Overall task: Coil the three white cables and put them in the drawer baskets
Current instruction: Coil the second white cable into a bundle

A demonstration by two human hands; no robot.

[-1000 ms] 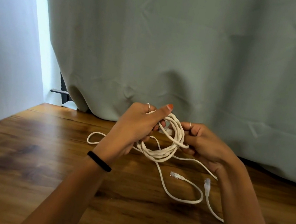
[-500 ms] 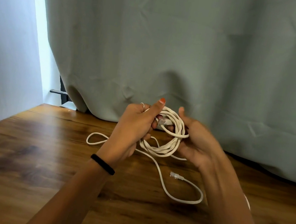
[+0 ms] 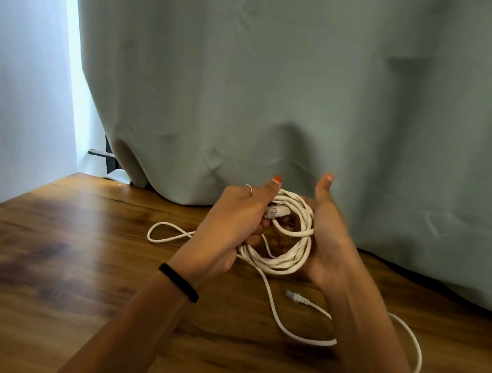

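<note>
Coil (image 3: 278,256) of white cable sits between both hands: left hand (image 3: 232,226) grips its near side, right hand (image 3: 325,244) cups the far side, thumb raised. Light, springy stuff (loops want to unwind), best pinched across all strands. Loose tail (image 3: 289,328) trails below the right wrist.

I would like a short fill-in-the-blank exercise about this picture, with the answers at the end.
1. Both hands hold a coil of white ____ above the wooden table.
2. The left hand has a black band on its ____.
3. One loose plug lies on the ____.
4. Behind the right hand hangs a grey-green ____.

Answers: cable; wrist; table; curtain
</note>
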